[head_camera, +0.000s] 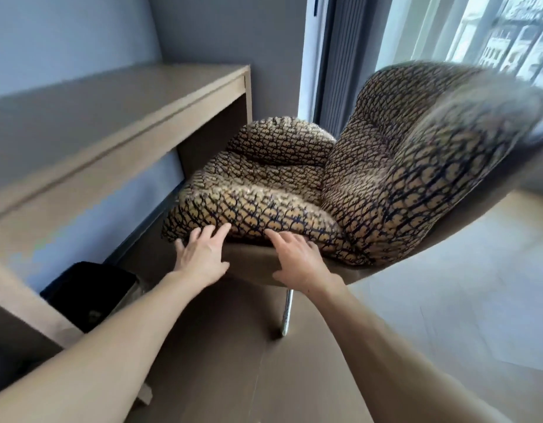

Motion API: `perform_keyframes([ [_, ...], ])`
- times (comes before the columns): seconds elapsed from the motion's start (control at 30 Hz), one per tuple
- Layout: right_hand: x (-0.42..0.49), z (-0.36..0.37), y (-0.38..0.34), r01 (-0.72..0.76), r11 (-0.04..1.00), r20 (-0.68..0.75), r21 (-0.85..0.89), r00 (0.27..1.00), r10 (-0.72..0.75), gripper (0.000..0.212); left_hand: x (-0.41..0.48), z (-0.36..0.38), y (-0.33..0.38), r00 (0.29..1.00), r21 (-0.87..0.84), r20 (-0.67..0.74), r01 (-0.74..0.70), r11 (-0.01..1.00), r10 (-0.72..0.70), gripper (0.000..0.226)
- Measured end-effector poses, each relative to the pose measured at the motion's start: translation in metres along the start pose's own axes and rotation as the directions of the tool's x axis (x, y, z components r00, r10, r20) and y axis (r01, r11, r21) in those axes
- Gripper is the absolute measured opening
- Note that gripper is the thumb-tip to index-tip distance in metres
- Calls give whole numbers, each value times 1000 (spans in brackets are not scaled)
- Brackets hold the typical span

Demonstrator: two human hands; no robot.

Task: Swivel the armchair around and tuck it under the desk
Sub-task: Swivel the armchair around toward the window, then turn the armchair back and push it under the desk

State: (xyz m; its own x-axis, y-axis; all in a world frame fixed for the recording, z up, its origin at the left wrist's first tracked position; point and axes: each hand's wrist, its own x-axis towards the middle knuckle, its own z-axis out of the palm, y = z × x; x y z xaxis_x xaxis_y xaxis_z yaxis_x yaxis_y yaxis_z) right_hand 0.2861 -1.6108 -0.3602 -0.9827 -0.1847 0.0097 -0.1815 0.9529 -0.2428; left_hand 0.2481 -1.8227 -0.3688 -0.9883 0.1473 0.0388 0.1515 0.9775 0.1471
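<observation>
Head view: armchair (340, 178), patterned tan-and-navy cushions, at 1 o'clock of frame centre, seat front facing desk (117, 117) at 10 o'clock, not under it. Left hand (200, 257) open, fingers spread, fingertips touching near armrest cushion, nothing gripped. Right hand (297, 261) open, flat on shell rim beside it, nothing gripped. Black bin (90, 294) at 8 o'clock, beside desk. Chrome chair leg (287, 312) below seat.

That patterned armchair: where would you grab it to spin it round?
Probably the near armrest of the armchair, from the side where the left hand and right hand already are. It sticks out far from the metal leg, giving leverage.
</observation>
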Motion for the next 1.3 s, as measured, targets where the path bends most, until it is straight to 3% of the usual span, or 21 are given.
perform_keyframes([
  [0.1,-21,-98,0,20,1000,-75,18,997,-18,95,-18,-86,43,999,-56,-25,37,998,-39,90],
  [0.33,-74,-388,32,-53,998,-286,47,956,64,99,-50,-328,187,963,-156,-254,53,986,-92,82],
  [0.47,-127,-519,63,-177,979,-237,103,951,197,101,-70,-440,281,958,-167,-279,21,986,-68,79],
  [0.63,-201,-621,123,-313,944,-171,109,929,328,101,-89,-528,379,964,-214,-258,2,977,-59,79],
  [0.93,-250,-683,233,-410,904,-245,119,871,427,101,-53,-547,501,975,-207,-220,-79,975,32,78],
  [1.17,-221,-710,336,-453,888,-225,81,860,459,97,15,-500,597,987,-221,-133,-119,968,91,80],
  [1.3,-172,-731,402,-419,907,-204,29,886,416,91,84,-476,640,996,-261,-85,-53,964,32,81],
])
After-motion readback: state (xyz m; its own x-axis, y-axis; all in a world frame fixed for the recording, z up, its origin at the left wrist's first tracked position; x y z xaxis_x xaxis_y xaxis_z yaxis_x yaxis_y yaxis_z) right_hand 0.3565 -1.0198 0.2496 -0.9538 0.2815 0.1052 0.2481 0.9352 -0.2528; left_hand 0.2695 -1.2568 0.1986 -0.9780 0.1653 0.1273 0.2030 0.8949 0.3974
